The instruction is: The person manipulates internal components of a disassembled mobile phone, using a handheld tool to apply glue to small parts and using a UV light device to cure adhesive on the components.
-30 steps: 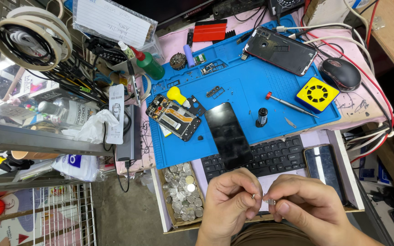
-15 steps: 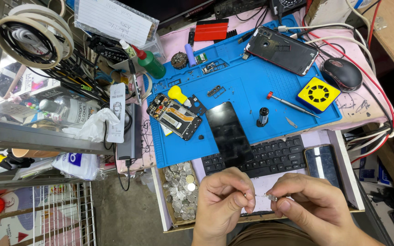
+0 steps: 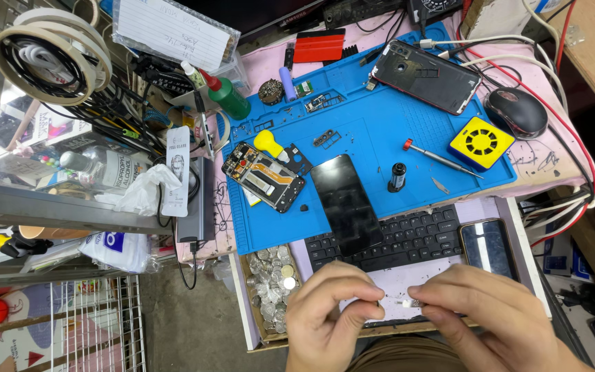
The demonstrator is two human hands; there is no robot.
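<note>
At the bottom of the frame the left hand and right hand meet over the front edge of a pull-out tray. Their fingertips are pinched together on a tiny white part held between them, just above a pale pad.

The part looks small enough to slip; a loose pinch could drop it off the tray's near edge, or left into the compartment of coins, where it would be hard to find.

Just beyond the hands lies a black keyboard, with a dark phone at its right and a black screen panel overlapping its upper left. Farther up, the blue work mat holds an opened phone frame, a screwdriver and a yellow fan block. Free room is scarce; only the pad under the hands lies bare.
</note>
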